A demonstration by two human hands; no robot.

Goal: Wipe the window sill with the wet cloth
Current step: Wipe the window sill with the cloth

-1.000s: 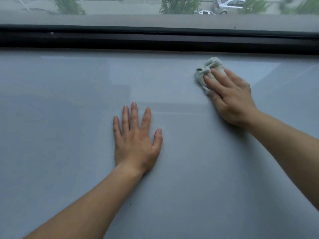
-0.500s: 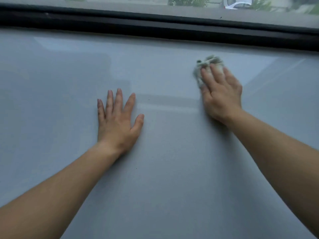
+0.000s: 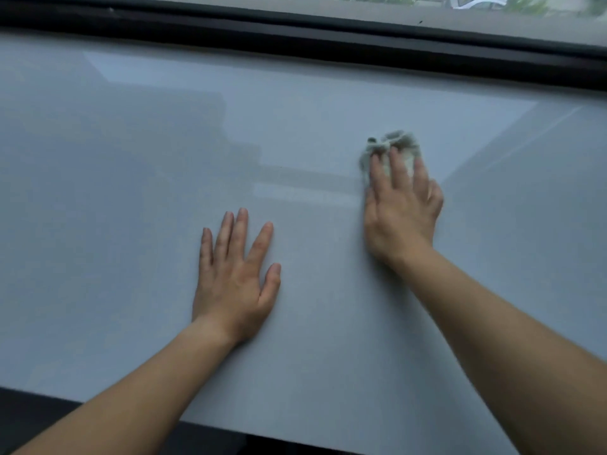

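The fingers (image 3: 395,165) of the right hand (image 3: 402,211) lie stretched and a little spread on top of the cloth (image 3: 392,146), pressing it flat against the window sill (image 3: 131,192); they do not close around it, they only hold it down. The cloth is a small pale bundle, crumpled, on the far right part of the sill, not far from the dark window frame (image 3: 295,37), and its far edge comes out beyond the fingertips. The left hand (image 3: 235,280) rests open and flat on the bare sill, nearer and to the left, holding nothing and well apart from the cloth. The cloth looks soft and light, and I think it will fold and bunch easily under the palm, so it is better to press on its middle with flat fingers than to pinch an edge. The sill looks smooth and slightly glossy, so a wet cloth should slide over it easily.
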